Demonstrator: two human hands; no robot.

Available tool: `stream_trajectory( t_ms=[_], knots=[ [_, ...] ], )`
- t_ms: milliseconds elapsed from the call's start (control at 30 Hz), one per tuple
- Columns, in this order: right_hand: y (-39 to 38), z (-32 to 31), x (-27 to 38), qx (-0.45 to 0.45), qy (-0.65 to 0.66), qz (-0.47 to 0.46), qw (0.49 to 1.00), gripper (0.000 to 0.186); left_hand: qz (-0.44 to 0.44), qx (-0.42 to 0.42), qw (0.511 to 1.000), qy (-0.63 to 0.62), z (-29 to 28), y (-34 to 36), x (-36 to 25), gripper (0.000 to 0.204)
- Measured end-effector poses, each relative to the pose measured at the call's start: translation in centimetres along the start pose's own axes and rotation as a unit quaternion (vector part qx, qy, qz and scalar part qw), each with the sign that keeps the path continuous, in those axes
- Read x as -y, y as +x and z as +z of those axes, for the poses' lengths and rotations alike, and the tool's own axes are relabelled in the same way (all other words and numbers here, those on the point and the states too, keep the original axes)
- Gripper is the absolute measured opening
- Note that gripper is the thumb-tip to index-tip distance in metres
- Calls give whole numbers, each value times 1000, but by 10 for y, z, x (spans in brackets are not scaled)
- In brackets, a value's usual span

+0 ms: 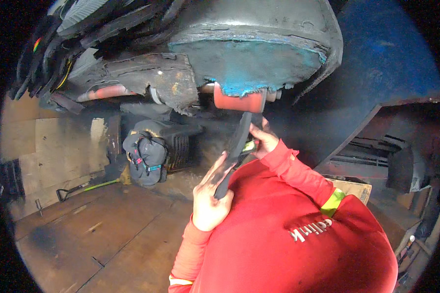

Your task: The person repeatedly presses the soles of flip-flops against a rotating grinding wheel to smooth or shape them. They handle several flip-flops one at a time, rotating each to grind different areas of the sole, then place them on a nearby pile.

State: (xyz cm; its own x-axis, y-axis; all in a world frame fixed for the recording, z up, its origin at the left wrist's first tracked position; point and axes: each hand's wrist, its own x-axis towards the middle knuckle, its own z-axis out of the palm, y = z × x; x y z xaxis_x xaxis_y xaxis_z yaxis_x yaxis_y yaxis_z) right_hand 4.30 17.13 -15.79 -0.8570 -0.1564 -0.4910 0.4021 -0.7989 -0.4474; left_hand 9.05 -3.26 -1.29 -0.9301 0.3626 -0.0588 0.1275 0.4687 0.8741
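A long, dark, curved piece that looks like a shoe sole (pixel 240 134) is held upright and tilted in front of my chest. My left hand (pixel 211 205) grips its lower end, with the fingers stretched along its side. Near the upper end, my right hand (pixel 266 139) is closed on it, beside a small yellow-green patch. The piece's top reaches a red, blurred roller (pixel 238 101) under a worn grey hood; whether they touch I cannot tell. Ragged blue-stained cloth (pixel 249 63) hangs over the roller.
Dark sole-like pieces (pixel 117 24) are heaped on the machine at upper left. Another reddish roller (pixel 110 92) shows below them. A dark backpack (pixel 146 154) sits behind, near a green-handled tool (pixel 100 184) on the brown floor (pixel 107 234). A blue panel (pixel 376 53) stands at right.
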Motion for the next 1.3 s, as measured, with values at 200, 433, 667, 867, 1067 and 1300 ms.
stream_trajectory(
  t_ms=[200,433,667,867,1067,1300],
  knots=[
    [-9,12,-14,58,-18,-96,994,90,-148,64,972,-171,-9,-40,29,92],
    [2,15,-28,27,2,-71,997,73,-94,136,980,-112,-12,22,46,89],
    [14,17,-16,76,64,15,995,34,-130,195,960,-155,18,84,41,60],
    [59,-21,14,-7,-33,36,999,36,-184,235,932,-204,42,142,49,41],
    [32,-26,-2,18,-43,-38,998,28,-48,166,963,-209,38,90,66,40],
    [-2,13,-27,127,-49,-100,986,45,-24,62,983,-172,32,52,65,70]
  ],
)
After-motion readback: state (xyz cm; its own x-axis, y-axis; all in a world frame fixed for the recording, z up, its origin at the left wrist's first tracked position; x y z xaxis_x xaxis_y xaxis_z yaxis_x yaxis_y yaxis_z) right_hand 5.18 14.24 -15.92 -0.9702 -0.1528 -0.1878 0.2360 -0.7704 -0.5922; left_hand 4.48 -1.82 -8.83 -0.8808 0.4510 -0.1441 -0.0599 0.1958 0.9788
